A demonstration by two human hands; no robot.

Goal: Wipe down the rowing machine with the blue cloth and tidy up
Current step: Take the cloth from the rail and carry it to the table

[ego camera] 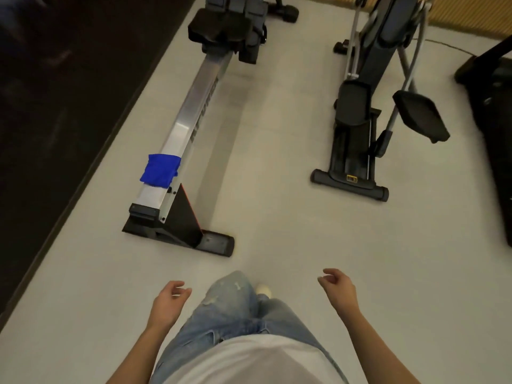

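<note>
Cloth of bright blue fabric [160, 171], folded into a rough square, lies draped across the top of the silver metal rail [180, 126] of the long rowing machine [202, 84]. It sits close to the rail's near end, just ahead of the black triangular rear support [181, 217] that stands on a flat black floor bar. Further along the rail, at the top of the view, sits the machine's black padded seat [221, 26]. The rowing machine stands on a pale grey floor [277, 217], running alongside a dark strip of flooring [41, 106] on the left. To the right, well apart from it, stands a black and grey elliptical trainer [357, 128] with two black foot pedals, and the edge of another dark machine [496, 112] shows at the far right. The person stands short of the rail's near end in faded light blue jeans [238, 309] and a white top [249, 361], with the toe of a pale shoe [263, 289] showing. The left hand [169, 300] hangs beside the left thigh, empty, its fingers loosely curled. The right hand [339, 289] is held out to the right, also empty, fingers relaxed and slightly bent. Neither hand touches the cloth, which lies well apart from both.
</note>
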